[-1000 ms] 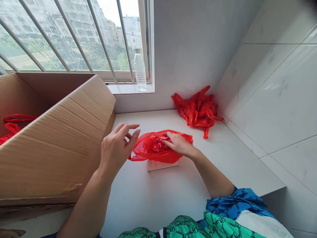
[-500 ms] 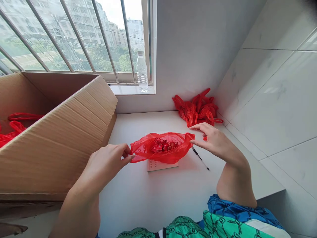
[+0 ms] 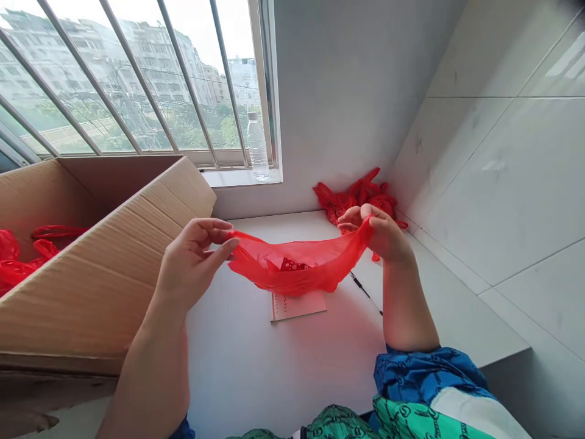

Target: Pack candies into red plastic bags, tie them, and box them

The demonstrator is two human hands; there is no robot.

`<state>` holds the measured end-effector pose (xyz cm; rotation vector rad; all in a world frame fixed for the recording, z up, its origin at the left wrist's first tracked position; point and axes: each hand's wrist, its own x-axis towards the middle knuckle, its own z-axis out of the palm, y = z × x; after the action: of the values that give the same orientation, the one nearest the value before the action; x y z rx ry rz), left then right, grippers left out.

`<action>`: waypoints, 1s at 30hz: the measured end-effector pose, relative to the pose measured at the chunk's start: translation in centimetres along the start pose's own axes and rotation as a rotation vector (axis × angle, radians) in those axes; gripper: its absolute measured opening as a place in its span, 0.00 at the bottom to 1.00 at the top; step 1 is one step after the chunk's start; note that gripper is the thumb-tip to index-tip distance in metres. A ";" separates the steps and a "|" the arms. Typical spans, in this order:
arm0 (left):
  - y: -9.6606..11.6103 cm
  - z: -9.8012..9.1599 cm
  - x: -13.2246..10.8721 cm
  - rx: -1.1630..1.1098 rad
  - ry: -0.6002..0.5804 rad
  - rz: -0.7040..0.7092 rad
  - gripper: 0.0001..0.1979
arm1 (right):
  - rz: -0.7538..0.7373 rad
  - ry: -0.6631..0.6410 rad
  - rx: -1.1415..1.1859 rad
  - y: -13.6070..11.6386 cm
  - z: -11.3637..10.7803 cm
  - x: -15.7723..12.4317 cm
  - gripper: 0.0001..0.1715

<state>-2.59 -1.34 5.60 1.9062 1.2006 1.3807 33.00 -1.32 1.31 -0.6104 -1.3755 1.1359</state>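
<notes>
red bag [image 3: 299, 274]; brown box [image 3: 105, 280]; white counter [image 3: 274, 366]; blue-green patterned sleeve [image 3: 420, 396].

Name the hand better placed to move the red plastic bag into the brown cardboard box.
Left hand, likely: it pinches the red plastic bag beside the cardboard box; right hand is farther.

Thin glossy red plastic bag [image 3: 297, 274] between my hands; matt corrugated cardboard box [image 3: 105, 280] left of them; glossy tiled wall [image 3: 503, 183] to the right.
</notes>
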 end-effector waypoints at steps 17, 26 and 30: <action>1.9 9.3 1.3 -0.192 -0.129 0.277 0.19 | -0.114 0.108 -0.276 3.4 9.9 2.4 0.19; -3.3 9.9 0.6 -0.639 -0.592 -0.369 0.29 | 0.178 0.033 0.090 4.1 7.5 2.9 0.26; -3.6 9.5 1.3 -0.858 -0.607 -0.511 0.24 | 0.187 -0.219 -0.037 3.3 6.9 2.3 0.19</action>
<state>5.03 2.49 -0.15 1.1459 0.5704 0.7487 25.16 0.08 0.58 -0.6669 -1.5528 1.3617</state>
